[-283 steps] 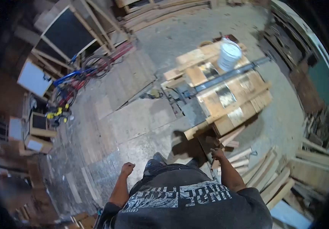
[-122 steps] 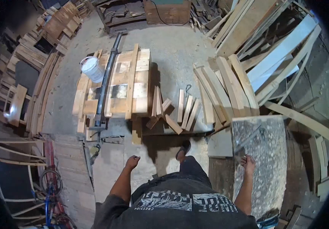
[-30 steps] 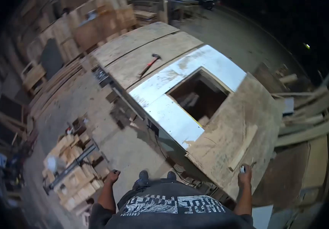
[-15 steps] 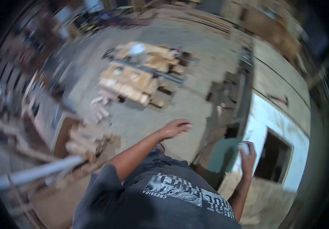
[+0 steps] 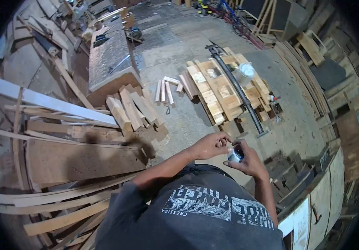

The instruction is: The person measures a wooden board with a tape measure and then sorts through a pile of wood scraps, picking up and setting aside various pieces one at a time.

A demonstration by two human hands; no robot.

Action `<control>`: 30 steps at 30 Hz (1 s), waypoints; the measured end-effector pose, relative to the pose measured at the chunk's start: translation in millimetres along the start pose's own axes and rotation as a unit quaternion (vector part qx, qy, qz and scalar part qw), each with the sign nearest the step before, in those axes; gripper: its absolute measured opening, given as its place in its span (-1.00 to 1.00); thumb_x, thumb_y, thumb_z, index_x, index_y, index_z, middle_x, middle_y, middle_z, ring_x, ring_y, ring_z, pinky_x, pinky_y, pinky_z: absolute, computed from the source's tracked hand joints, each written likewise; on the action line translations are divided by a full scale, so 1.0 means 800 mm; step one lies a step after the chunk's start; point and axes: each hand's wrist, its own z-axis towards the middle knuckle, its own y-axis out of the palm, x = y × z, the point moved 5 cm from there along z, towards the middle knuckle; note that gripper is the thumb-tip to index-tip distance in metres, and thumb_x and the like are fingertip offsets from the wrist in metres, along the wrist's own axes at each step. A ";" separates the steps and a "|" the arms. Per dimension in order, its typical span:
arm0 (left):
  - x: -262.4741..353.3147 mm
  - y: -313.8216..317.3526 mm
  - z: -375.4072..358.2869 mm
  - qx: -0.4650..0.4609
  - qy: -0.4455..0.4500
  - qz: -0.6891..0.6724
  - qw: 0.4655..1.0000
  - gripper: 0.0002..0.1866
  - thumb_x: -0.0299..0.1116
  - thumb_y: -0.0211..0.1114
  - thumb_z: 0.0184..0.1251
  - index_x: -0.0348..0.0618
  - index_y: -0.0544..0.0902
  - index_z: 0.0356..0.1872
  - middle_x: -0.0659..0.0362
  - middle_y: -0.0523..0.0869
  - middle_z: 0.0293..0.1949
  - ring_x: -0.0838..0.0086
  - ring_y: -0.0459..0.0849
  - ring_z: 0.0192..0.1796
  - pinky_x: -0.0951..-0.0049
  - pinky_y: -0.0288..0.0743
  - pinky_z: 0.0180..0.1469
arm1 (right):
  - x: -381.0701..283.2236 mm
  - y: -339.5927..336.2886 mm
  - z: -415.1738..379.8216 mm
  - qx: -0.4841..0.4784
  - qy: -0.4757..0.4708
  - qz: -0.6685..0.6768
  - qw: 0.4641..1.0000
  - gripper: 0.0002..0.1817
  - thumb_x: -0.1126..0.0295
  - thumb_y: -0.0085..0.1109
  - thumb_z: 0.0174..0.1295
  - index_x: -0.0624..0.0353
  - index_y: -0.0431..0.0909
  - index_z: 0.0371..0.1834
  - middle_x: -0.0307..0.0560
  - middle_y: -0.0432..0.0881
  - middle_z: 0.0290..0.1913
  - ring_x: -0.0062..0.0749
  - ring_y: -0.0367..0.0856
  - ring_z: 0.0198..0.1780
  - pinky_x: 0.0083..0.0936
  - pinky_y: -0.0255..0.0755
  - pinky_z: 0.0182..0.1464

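In the middle of the head view, my right hand (image 5: 250, 161) is wrapped around a small round white-and-blue container (image 5: 236, 155), in front of my waist. Part of it looks dark, and its exact kind does not show. My left hand (image 5: 211, 146) is just to the left, its fingers curled with the fingertips close together beside the container. Whether those fingertips touch it or pinch something small is hidden.
Ahead lies a wooden pallet-like frame (image 5: 225, 89) with a long metal bar clamp (image 5: 239, 91) and a white bucket (image 5: 246, 71). Timber offcuts (image 5: 131, 110) and long boards (image 5: 75, 200) are stacked left. A hammer (image 5: 316, 213) lies on a panel (image 5: 325, 200) at right.
My view has swung to the right. My hands, apart before, have come together in front of my waist, with the container still in my right hand.
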 end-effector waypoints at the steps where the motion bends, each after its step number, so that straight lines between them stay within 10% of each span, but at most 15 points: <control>1: -0.005 -0.025 0.000 0.047 0.032 -0.056 0.997 -0.72 -0.34 0.32 0.33 -0.24 0.55 -0.02 0.30 0.53 -0.35 0.70 0.46 -0.28 0.65 0.38 -0.23 | -0.004 0.000 0.023 -0.016 0.010 -0.007 1.000 -0.24 0.00 0.54 -0.13 0.18 0.37 0.04 0.08 0.63 -0.29 -0.12 0.65 -0.27 -0.33 0.46 -0.23; 8: -0.017 -0.221 -0.096 0.389 -0.032 -0.093 0.916 -0.81 -0.30 0.18 0.43 -0.19 0.60 -0.14 0.33 0.55 -0.35 0.71 0.41 -0.38 0.69 0.32 -0.34 | -0.009 0.015 0.167 -0.197 0.016 -0.074 0.977 -0.16 -0.08 0.48 -0.09 0.11 0.42 0.25 0.17 0.61 -0.06 -0.05 0.61 0.00 -0.23 0.46 0.02; 19: -0.099 -0.402 -0.053 0.478 -0.096 -0.203 0.849 -0.78 -0.32 0.10 0.47 -0.28 0.58 -0.10 0.29 0.57 -0.37 0.72 0.37 -0.44 0.69 0.27 -0.37 | 0.061 0.058 0.430 -0.364 -0.011 -0.032 0.931 -0.32 -0.04 0.38 0.03 0.11 0.54 0.17 0.14 0.67 -0.09 -0.06 0.63 -0.05 -0.34 0.46 0.01; 26: -0.166 -0.521 0.034 0.487 -0.147 -0.105 0.854 -0.66 -0.23 0.16 0.44 -0.30 0.54 0.04 0.17 0.65 -0.21 0.56 0.57 -0.28 0.53 0.46 -0.16 | 0.235 0.026 0.571 -0.248 0.217 -0.048 0.943 -0.41 0.02 0.38 0.01 0.24 0.61 0.01 0.07 0.71 -0.17 -0.24 0.67 -0.11 -0.36 0.49 -0.05; 30: -0.270 -0.581 0.071 0.437 -0.221 -0.148 0.859 -0.61 -0.11 0.19 0.40 -0.27 0.56 -0.01 0.17 0.67 -0.20 0.57 0.59 -0.27 0.50 0.47 -0.19 | 0.330 -0.001 0.558 -0.102 0.329 0.040 0.938 -0.48 0.01 0.39 0.04 0.20 0.65 -0.09 -0.14 0.65 -0.48 -0.53 0.57 -0.49 -0.48 0.45 -0.41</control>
